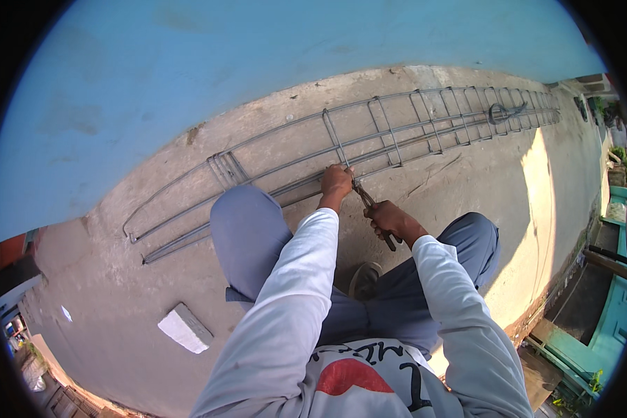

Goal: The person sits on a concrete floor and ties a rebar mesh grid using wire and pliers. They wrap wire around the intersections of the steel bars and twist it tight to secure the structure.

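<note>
A long cage of steel rebar [335, 138] lies on the concrete ground in front of me, with rectangular stirrups spaced along its bars. At the near side of one stirrup, my left hand [336, 182] is closed around the steel. My right hand [393, 218] grips the handles of a pair of pincers [363, 196]. Their jaws meet the rebar just beside my left fingers; what they bite on is too small to make out. Farther right, a loop of dark tie wire [498, 113] rests on the cage.
A blue wall [258, 49] rises behind the cage. On the ground at lower left lies a white block [186, 328]. Several stirrups sit bunched [228, 169] near the cage's left end. My bent knees [249, 216] come close to the bars. Teal woodwork [599, 348] stands far right.
</note>
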`<state>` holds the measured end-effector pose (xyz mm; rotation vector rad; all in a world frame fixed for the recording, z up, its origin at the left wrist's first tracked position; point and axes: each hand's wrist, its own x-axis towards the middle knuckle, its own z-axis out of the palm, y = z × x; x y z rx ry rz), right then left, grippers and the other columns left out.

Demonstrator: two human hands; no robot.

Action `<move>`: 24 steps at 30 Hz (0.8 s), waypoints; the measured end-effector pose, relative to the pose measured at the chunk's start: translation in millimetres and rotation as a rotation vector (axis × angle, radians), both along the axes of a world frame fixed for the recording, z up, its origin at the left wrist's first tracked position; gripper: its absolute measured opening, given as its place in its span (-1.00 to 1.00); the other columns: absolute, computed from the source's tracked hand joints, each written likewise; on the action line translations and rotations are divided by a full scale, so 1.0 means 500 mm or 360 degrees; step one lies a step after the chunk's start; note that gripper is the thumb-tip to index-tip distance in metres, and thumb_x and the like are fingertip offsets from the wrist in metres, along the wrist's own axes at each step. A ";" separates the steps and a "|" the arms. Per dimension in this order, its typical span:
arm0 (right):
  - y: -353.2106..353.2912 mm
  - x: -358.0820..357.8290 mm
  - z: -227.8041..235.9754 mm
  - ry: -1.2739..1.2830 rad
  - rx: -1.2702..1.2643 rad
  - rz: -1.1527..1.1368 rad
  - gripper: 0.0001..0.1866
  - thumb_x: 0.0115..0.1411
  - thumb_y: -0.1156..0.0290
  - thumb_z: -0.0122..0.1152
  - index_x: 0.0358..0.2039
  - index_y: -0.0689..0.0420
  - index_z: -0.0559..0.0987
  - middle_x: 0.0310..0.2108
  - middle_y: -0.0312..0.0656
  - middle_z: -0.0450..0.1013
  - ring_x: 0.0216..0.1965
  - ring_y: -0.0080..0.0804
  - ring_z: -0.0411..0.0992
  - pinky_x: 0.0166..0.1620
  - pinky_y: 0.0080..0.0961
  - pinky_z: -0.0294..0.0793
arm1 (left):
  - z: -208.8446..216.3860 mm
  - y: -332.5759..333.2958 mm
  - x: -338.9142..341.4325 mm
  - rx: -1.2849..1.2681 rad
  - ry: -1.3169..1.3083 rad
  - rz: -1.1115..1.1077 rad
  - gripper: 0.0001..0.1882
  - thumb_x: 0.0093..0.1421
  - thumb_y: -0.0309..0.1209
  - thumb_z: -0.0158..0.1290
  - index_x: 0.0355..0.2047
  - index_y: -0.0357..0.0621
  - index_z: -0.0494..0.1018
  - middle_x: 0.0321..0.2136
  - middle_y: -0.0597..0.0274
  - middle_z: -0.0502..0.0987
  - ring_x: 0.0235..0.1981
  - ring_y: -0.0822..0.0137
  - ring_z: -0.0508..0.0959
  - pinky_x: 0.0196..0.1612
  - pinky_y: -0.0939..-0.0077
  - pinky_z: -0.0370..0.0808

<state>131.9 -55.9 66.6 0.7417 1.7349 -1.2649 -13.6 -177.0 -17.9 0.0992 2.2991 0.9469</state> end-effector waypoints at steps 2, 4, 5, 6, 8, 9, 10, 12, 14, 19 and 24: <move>-0.013 -0.020 0.030 -0.0185 -0.0310 -0.0413 -0.71 0.42 0.21 0.10 -0.18 0.20 0.54 -0.50 -0.22 0.40 -0.53 -0.36 0.39 -0.46 -0.35 0.47 | -0.006 -0.029 0.015 0.0272 0.0247 0.0145 -0.47 0.32 0.04 0.09 -0.12 -0.26 0.61 -0.12 -0.07 0.66 -0.03 -0.14 0.61 0.00 0.08 0.53; 0.026 0.007 0.045 -0.0367 -0.0474 -0.0810 -0.72 0.44 0.23 0.06 -0.20 0.22 0.53 -0.51 -0.25 0.37 -0.56 -0.38 0.35 -0.47 -0.38 0.44 | 0.057 0.019 0.057 0.0224 0.0032 0.0455 -0.46 0.34 0.02 0.09 -0.21 -0.33 0.60 -0.18 -0.08 0.67 -0.12 -0.15 0.64 -0.07 0.05 0.52; 0.040 0.010 0.039 -0.0386 -0.0566 -0.0876 -0.71 0.45 0.23 0.05 -0.20 0.23 0.53 -0.51 -0.23 0.38 -0.56 -0.38 0.35 -0.47 -0.38 0.45 | 0.095 0.015 0.061 0.0175 -0.0045 0.0640 -0.45 0.34 0.02 0.08 -0.25 -0.36 0.60 -0.21 -0.09 0.67 -0.16 -0.15 0.65 -0.10 0.04 0.51; 0.055 0.017 0.033 -0.0406 -0.0655 -0.0945 -0.71 0.46 0.24 0.03 -0.20 0.24 0.52 -0.51 -0.22 0.39 -0.56 -0.38 0.35 -0.47 -0.38 0.45 | 0.062 0.026 0.085 0.0194 -0.0297 0.0783 -0.47 0.35 0.01 0.08 -0.27 -0.35 0.59 -0.25 -0.07 0.67 -0.21 -0.12 0.65 -0.14 0.03 0.51; 0.013 -0.028 0.045 -0.0362 -0.0805 -0.0883 -0.70 0.46 0.24 0.02 -0.18 0.25 0.53 -0.49 -0.20 0.43 -0.52 -0.35 0.41 -0.43 -0.36 0.48 | -0.019 -0.020 0.093 0.0213 -0.0700 0.1179 -0.49 0.36 -0.01 0.08 -0.31 -0.32 0.57 -0.33 -0.03 0.66 -0.31 -0.05 0.66 -0.22 0.00 0.50; 0.022 -0.021 0.039 -0.0355 -0.0837 -0.0921 -0.70 0.46 0.25 0.02 -0.16 0.25 0.53 -0.48 -0.19 0.45 -0.50 -0.34 0.44 -0.41 -0.35 0.50 | -0.018 -0.012 0.103 0.0599 -0.1139 0.1192 -0.53 0.38 -0.03 0.07 -0.32 -0.28 0.54 -0.37 0.02 0.64 -0.35 -0.01 0.64 -0.26 0.01 0.51; 0.038 -0.009 0.038 -0.0309 -0.0796 -0.0884 -0.69 0.46 0.23 0.03 -0.15 0.26 0.53 -0.45 -0.17 0.48 -0.46 -0.31 0.48 -0.37 -0.33 0.51 | -0.004 0.008 0.117 0.0998 -0.1593 0.1167 -0.56 0.39 -0.04 0.06 -0.33 -0.25 0.52 -0.41 0.07 0.61 -0.39 0.03 0.63 -0.31 0.01 0.52; 0.054 0.007 0.042 -0.0228 -0.0735 -0.0774 -0.66 0.44 0.20 0.06 -0.12 0.27 0.53 -0.41 -0.13 0.54 -0.39 -0.25 0.54 -0.31 -0.30 0.54 | 0.012 0.033 0.144 0.1476 -0.2036 0.1202 -0.63 0.41 -0.10 0.05 -0.32 -0.19 0.48 -0.46 0.13 0.56 -0.44 0.09 0.61 -0.37 0.06 0.55; 0.044 0.004 0.066 -0.0042 -0.0216 -0.0340 -0.61 0.40 0.16 0.12 -0.08 0.29 0.51 -0.37 -0.05 0.58 -0.32 -0.16 0.58 -0.24 -0.25 0.56 | 0.017 0.048 0.158 0.1623 -0.2014 0.1362 -0.71 0.42 -0.17 0.05 -0.29 -0.15 0.45 -0.48 0.14 0.51 -0.45 0.12 0.60 -0.42 0.15 0.60; -0.026 0.067 0.126 0.0631 0.1383 0.0684 -0.49 0.28 0.10 0.24 -0.05 0.35 0.51 -0.32 0.08 0.60 -0.23 0.00 0.60 -0.14 -0.15 0.56 | 0.033 0.102 0.157 0.1311 -0.1747 0.1815 -0.77 0.44 -0.27 0.01 -0.27 -0.19 0.37 -0.53 0.19 0.44 -0.54 0.20 0.52 -0.50 0.21 0.56; -0.022 0.103 0.054 0.0496 0.1486 0.0662 -0.60 0.31 0.11 0.21 -0.14 0.24 0.56 -0.46 -0.14 0.50 -0.41 -0.20 0.52 -0.28 -0.27 0.51 | 0.071 0.130 0.155 0.1123 -0.1737 0.1756 -0.71 0.38 -0.18 0.13 -0.29 -0.16 0.42 -0.59 0.27 0.40 -0.69 0.30 0.35 -0.59 0.26 0.37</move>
